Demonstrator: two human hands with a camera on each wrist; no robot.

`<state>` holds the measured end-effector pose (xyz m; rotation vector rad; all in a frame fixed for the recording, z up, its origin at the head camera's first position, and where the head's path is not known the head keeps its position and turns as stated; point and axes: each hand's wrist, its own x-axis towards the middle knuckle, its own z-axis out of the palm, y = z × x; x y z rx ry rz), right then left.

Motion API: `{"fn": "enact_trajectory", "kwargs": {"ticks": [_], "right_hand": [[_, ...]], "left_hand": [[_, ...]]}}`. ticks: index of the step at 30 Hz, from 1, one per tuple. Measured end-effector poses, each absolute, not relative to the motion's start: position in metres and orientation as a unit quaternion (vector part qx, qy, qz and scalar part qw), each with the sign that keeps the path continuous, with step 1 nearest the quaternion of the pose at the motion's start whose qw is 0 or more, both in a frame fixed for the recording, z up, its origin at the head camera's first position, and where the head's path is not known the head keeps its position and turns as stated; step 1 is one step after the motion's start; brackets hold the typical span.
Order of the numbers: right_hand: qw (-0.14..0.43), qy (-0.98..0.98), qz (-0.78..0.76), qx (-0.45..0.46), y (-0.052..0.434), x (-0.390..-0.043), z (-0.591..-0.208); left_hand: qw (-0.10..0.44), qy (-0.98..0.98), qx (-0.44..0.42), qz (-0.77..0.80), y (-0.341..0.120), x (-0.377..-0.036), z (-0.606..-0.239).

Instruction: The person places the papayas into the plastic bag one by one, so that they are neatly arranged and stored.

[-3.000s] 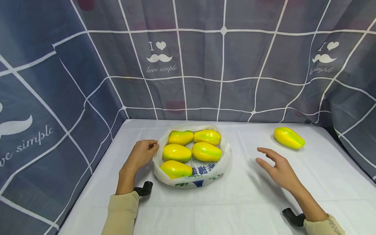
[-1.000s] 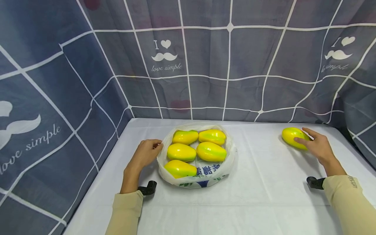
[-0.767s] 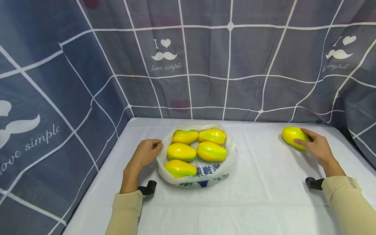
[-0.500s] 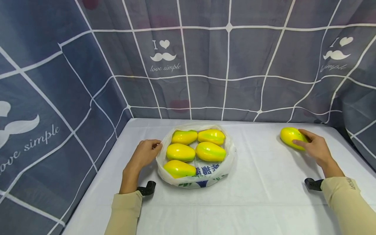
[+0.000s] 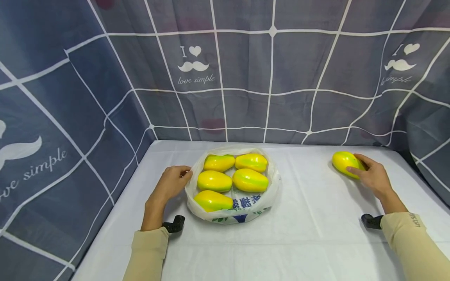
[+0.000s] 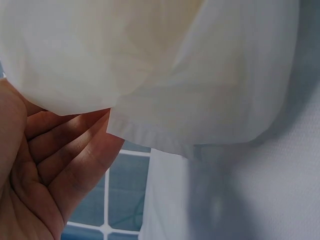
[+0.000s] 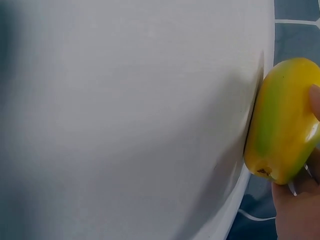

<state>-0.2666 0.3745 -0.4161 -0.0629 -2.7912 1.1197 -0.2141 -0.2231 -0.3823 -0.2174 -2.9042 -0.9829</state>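
Note:
A white plastic bag (image 5: 272, 195) with blue and green print stands wide open left of the middle, its rim rolled low. Several yellow-green papayas (image 5: 250, 180) lie inside it in two columns. At the bag's left rim my left hand (image 5: 170, 183) pinches the edge; the left wrist view shows its fingers (image 6: 85, 165) against the thin plastic. On the far right of the table, my right hand (image 5: 376, 177) grips a single papaya (image 5: 343, 163), thumb on the near side and fingers beyond. That papaya (image 7: 280, 120) appears to rest on the cloth in the right wrist view.
White cloth covers the table (image 5: 299, 242). A dark grey checked curtain (image 5: 242, 70) rises behind it and along both sides. Black camera mounts (image 5: 174, 224) sit at both wrists.
Three seconds ago my right hand hovered left of the lone papaya; it has since moved right and taken hold of it. My left hand stays at the bag's rim. The view shifts slightly.

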Motion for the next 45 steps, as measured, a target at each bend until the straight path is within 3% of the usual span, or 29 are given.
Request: {"fn": "enact_trajectory", "kwargs": {"ticks": [20, 29, 45], "right_hand": [[0.067, -0.95, 0.304, 0.023, 0.369, -0.252, -0.415], [0.111, -0.944, 0.299, 0.087, 0.355, -0.24, -0.409], [0.119, -0.913, 0.351, 0.17, 0.292, -0.217, -0.387]], "left_hand": [[0.036, -0.942, -0.076, -0.326, -0.223, -0.216, -0.385], [0.035, -0.943, -0.074, -0.323, -0.224, -0.215, -0.384], [0.03, -0.943, -0.071, -0.323, -0.224, -0.215, -0.383]]}}
